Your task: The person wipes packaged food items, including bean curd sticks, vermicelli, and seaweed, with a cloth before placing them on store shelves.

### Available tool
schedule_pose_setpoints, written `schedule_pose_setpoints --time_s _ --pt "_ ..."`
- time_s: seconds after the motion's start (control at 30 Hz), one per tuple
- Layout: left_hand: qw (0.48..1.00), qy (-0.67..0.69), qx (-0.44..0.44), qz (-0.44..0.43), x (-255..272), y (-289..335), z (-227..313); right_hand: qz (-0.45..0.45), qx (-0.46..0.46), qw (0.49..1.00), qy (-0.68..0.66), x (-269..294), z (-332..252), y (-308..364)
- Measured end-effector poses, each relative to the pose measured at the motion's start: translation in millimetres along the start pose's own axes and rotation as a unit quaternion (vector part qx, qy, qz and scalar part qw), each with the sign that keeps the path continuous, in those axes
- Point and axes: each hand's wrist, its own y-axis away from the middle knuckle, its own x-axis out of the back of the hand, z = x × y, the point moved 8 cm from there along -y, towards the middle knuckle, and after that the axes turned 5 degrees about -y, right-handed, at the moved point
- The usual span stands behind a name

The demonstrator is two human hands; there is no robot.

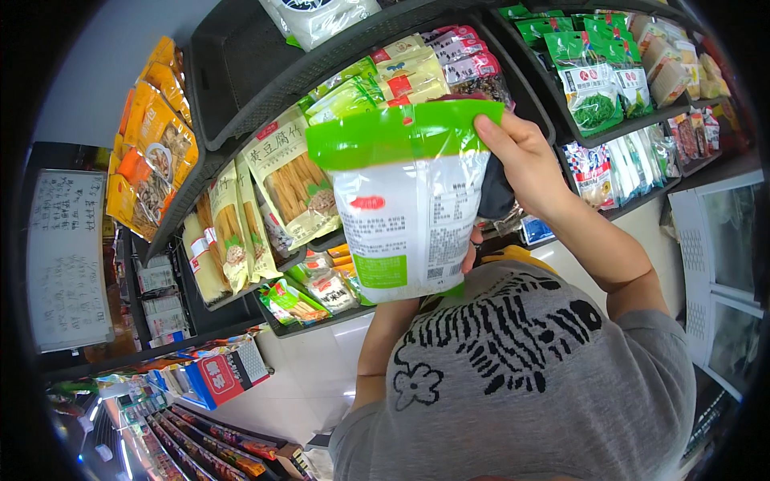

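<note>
A large green-topped white food bag (413, 192) is held up in front of my chest, its printed back toward me. My right hand (520, 156) is closed on its upper right corner, thumb across the green band. The left forearm runs up behind the bag's lower part. Most of my left hand (472, 252) is hidden there; fingers show at the bag's lower right edge, and it seems to support the bag from behind. Just left of the bag, a pack of dried bean curd sticks (290, 178) leans in a black shelf tray (233, 128).
Orange food packs (152, 152) hang over the far left tray. Green packs (589, 80) fill the tray at the upper right, with white packs (634, 164) below. A whiteboard (70, 256) is at the left, a freezer cabinet (722, 264) at the right, and pale floor tiles (305, 369) below.
</note>
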Motion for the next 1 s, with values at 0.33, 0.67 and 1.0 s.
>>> schedule_pose_setpoints --time_s 0.33,0.67,1.0 --pt "0.986 0.114 0.023 -0.120 7 2 -20 -0.024 -0.058 0.995 -0.077 -15 -5 -3" --pt "0.855 0.390 -0.169 -0.297 31 -5 61 0.119 -0.136 0.976 -0.125 34 16 11" --pt "0.804 0.448 -0.179 -0.348 33 5 91 0.209 -0.153 0.959 -0.112 78 33 50"
